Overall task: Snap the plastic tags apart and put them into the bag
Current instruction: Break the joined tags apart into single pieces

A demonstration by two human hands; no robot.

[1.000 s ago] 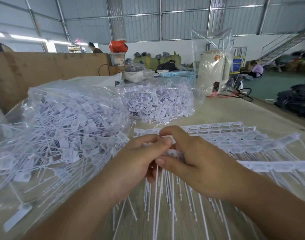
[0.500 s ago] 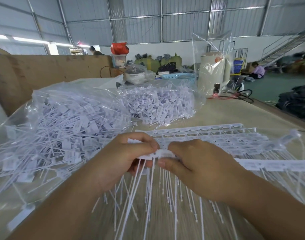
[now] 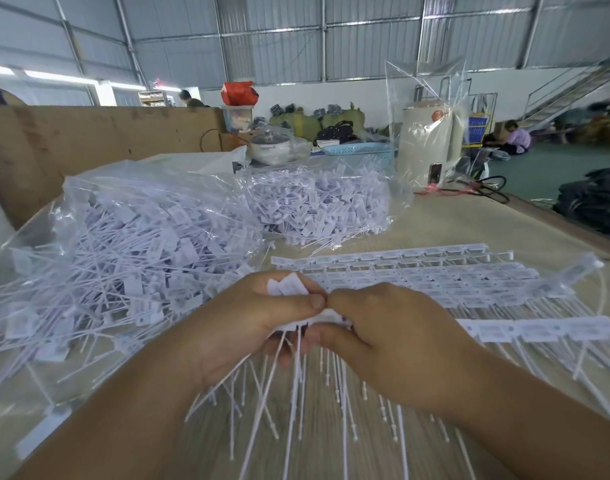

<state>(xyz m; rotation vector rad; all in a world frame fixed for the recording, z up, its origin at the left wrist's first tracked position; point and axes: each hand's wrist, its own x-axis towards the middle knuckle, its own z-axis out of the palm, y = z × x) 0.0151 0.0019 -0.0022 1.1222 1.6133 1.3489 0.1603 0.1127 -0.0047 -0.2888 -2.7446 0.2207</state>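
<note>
— What's changed in the last moment?

— My left hand [image 3: 248,323] now has a small fan of loose white plastic tags [image 3: 288,287] sticking up above its thumb; a second ago only a joined strip ran between my hands. I'd judge a few more have snapped free, so the bundle is growing and will soon need to go into the bag.

— And how are your hands set?

— Both are clamped. The left hand's fingers curl round the freed tags, whose thin white tails splay down toward me. My right hand [image 3: 393,337] pinches the end of the white joined tag strip [image 3: 538,330], thumb tips nearly touching the left's.

— Where does everything else lie?

— The strip runs off to my right over the pale wooden counter [image 3: 469,223], just in front of a flat stack of unbroken white tag strips [image 3: 435,275]. The clear plastic bag of separated tags [image 3: 123,244] sits just beside my left hand, with a second clear bag [image 3: 317,202] behind it.
</note>
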